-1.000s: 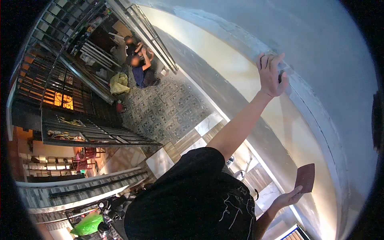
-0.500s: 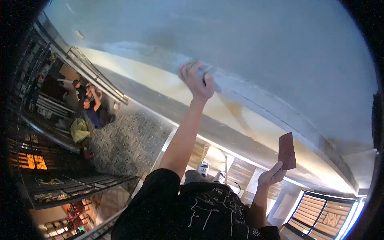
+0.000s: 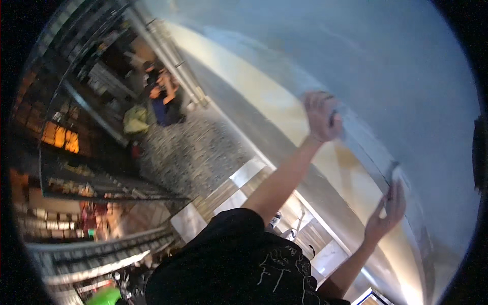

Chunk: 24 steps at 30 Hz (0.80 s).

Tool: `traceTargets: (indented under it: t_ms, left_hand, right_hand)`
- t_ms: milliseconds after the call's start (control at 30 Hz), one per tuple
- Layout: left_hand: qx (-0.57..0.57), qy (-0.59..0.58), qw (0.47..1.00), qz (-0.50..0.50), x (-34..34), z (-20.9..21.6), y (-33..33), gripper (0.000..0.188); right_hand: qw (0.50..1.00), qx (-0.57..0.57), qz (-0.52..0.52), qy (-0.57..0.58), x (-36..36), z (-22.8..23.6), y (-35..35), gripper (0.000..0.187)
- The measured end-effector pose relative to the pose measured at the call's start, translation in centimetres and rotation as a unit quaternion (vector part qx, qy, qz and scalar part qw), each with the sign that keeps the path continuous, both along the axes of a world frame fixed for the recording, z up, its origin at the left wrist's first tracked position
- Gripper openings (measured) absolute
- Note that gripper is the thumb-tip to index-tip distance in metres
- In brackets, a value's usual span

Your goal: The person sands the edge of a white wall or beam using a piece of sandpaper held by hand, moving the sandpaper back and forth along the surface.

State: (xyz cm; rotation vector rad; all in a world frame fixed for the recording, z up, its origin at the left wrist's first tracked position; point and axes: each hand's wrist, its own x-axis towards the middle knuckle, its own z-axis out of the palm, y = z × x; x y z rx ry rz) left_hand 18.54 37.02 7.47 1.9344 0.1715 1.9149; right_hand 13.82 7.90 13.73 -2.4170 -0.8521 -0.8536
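My left hand (image 3: 321, 118) is closed against the edge of a pale blue-grey wall surface (image 3: 386, 76), fingers curled. A dark bit shows between its thumb and fingers, too blurred to name. Lower right along the same edge, my right hand (image 3: 386, 216) reaches up to the surface with its fingers together. It holds a dark reddish sheet of sandpaper (image 3: 390, 192), now turned nearly edge-on and mostly hidden by the fingers. A cream-yellow band (image 3: 277, 109) runs below the edge.
Far below on the left, two people (image 3: 162, 96) are low on a patterned tile floor (image 3: 188, 152), near a yellow-green sack (image 3: 135, 120). Metal railings (image 3: 178, 63) run beside the wall. My shoes (image 3: 290, 234) stand on wood-look and white tiles. A lit orange window (image 3: 61, 137) shows at far left.
My view has swung, so the wall edge now slants more steeply. My right hand has raised the sandpaper from beside the ledge up to the surface. The left hand stays at the edge.
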Motion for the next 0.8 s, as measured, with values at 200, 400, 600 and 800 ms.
traceTargets:
  t_ms: [200, 400, 600, 800]
  left_hand:
    - [-0.020, 0.024, 0.999, 0.009, -0.2, 0.2, -0.3, 0.034]
    - [-0.022, 0.019, 1.000, 0.010, 0.0, -0.1, 0.0, 0.034]
    - [-0.022, 0.008, 1.000, 0.005, 0.1, 0.0, -0.3, 0.034]
    - [-0.011, 0.007, 1.000, 0.015, -0.1, 0.0, -0.1, 0.033]
  right_hand:
    - [0.999, 0.000, -0.015, 0.037, 0.3, 0.0, -0.4, 0.034]
    - [0.998, 0.023, -0.023, 0.049, 0.3, -0.5, 0.6, 0.032]
    - [0.999, 0.038, -0.012, 0.020, 0.3, -0.6, 0.4, 0.031]
    - [1.000, 0.000, -0.023, 0.009, 0.0, -0.1, 0.2, 0.031]
